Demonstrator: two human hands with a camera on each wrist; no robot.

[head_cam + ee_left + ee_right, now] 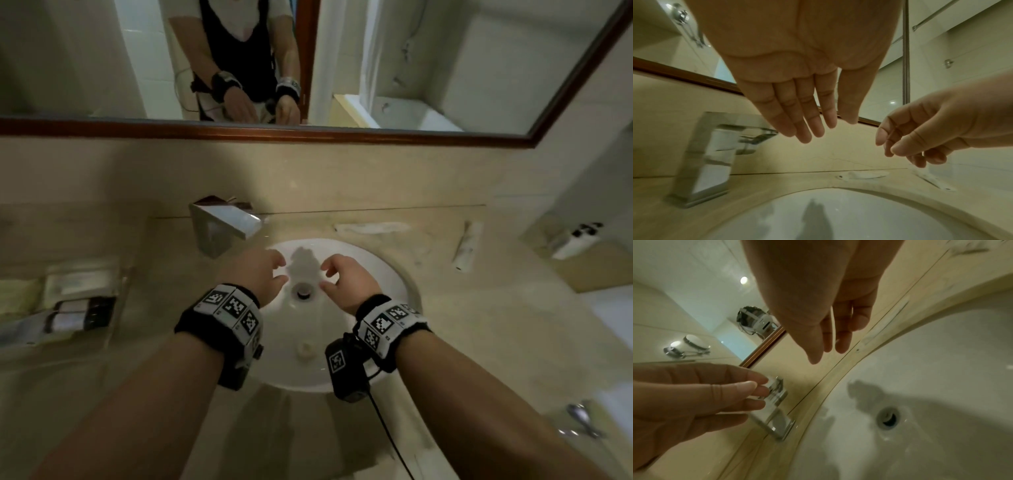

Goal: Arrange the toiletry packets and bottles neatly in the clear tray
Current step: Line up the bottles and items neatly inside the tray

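The clear tray [118, 291] stands at the counter's left edge. It holds two small dark-capped bottles [82, 313] lying flat and white packets [78, 281]. Two long white packets lie loose on the counter behind the basin: one packet [371, 228] [867, 175] [898, 308] along the back wall, a second packet [467, 245] [935, 181] further right. My left hand [281, 270] [826, 128] hovers over the basin with straight fingers, holding nothing. My right hand [325, 277] [827, 353] hangs opposite it with loosely curled fingers, also holding nothing.
A square chrome faucet [222, 226] [715, 154] rises behind the white sink [383, 270], just left of my left hand. The drain [303, 291] [889, 417] lies below both hands. A white object with dark parts [575, 240] sits on a ledge at far right. A mirror hangs above.
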